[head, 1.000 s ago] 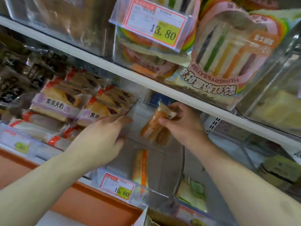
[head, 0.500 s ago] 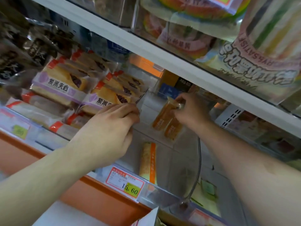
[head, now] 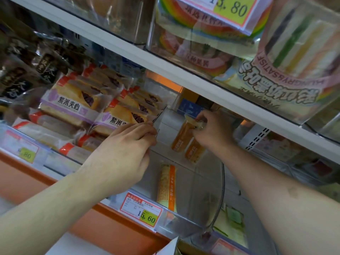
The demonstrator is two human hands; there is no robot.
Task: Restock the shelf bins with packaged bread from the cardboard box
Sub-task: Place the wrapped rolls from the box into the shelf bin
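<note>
- Bread packs (head: 181, 138), two orange ones, stand tilted at the back of the clear bin (head: 193, 224), side by side and touching.
- Right hand (head: 214, 132) reaches deep into that bin under the white shelf (head: 184, 74); its fingers are curled and pinch the crimped top of the taller pack.
- Left hand (head: 125, 153) rests on the bin's left wall near its top edge, fingers bent over the rim; whether they clamp the wall or only press it I cannot tell.
- Third orange pack (head: 166, 186) lies lengthwise on the bin floor toward the front edge, apart from the two at the back.
- Price tag (head: 140, 211) reading 15.60 hangs on the bin's front edge.
- Purple-banded packs (head: 73, 103) fill the bin just left of it, stacked in rows.
- Rainbow bread (head: 287, 67) sits on the shelf above, beside a tag (head: 230, 10) showing 13.80.
- Box flap (head: 171, 248), white, pokes up at the bottom edge of the view.
</note>
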